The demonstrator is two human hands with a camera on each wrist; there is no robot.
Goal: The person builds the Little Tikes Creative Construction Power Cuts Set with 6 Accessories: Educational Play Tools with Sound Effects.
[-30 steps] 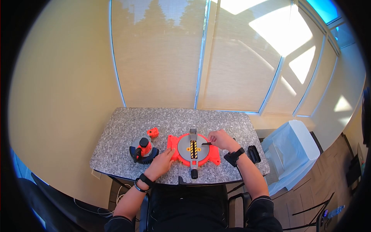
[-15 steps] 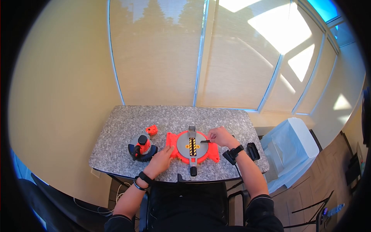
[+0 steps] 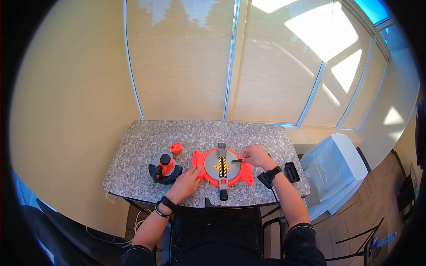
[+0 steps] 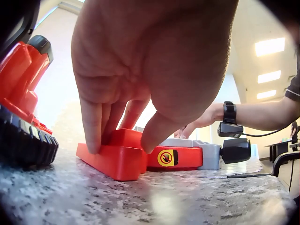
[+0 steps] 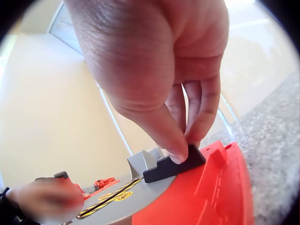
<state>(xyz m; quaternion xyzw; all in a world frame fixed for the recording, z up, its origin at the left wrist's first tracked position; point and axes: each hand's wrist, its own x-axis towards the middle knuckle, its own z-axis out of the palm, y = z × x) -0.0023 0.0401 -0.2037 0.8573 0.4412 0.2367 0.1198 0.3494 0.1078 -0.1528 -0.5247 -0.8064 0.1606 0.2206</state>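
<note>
A red toy saw base (image 3: pixel 247 175) with a round grey disc (image 3: pixel 211 165) and a striped centre strip lies on the granite-look table. My left hand (image 3: pixel 186 182) grips the base's left end, thumb and fingers on the red block (image 4: pixel 117 161) in the left wrist view. Between thumb and fingers, my right hand (image 3: pixel 256 157) pinches a small black stepped piece (image 5: pixel 171 168), which stands on edge over the disc's right side and the red rim. Whether it is seated there I cannot tell.
Left of the base is a red and black toy saw head (image 3: pixel 166 168), with a small red part (image 3: pixel 175 148) behind it. A black open case (image 3: pixel 291 172) sits at the table's right. Beyond that edge stands a bin with a pale liner (image 3: pixel 337 164).
The view has shifted slightly. Both hands stay at the base, the left on its end and the right still pinching the black piece, with only slight movement at the disc's right side.
</note>
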